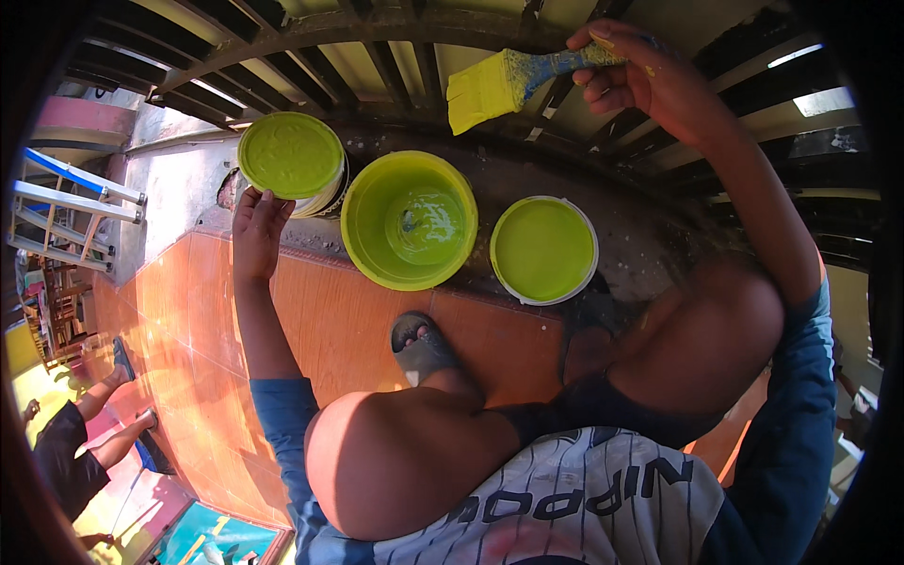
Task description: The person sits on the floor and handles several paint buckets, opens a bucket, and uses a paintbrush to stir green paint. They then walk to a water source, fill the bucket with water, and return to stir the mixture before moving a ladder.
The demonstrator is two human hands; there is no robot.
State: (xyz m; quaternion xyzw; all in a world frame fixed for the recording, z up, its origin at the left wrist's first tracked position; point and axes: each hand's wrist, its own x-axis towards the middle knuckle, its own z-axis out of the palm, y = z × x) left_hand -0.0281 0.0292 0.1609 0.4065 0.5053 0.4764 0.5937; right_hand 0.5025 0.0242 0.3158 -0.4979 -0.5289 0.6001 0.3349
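My right hand point(629, 75) is raised at the upper right, fingers closed around the paint-smeared blue handle of a wide paintbrush point(485, 89). Yellow-green paint coats its bristles, which point left. At the left, my left hand point(259, 226) pinches the near edge of a round, paint-covered lid point(290, 155). This lid sits over a white bucket point(330, 200), whose inside is hidden. Between my hands stands a yellow-green tub point(365, 226) with shiny liquid at its bottom. To its right, a white-rimmed bucket point(595, 259) holds smooth yellow-green paint.
Dark slatted bars point(377, 71) run along the far side, just behind the containers. Orange tiles point(330, 320) cover the floor around my sandaled foot point(419, 344). A ladder point(75, 207) stands at far left; another person point(80, 443) is at lower left.
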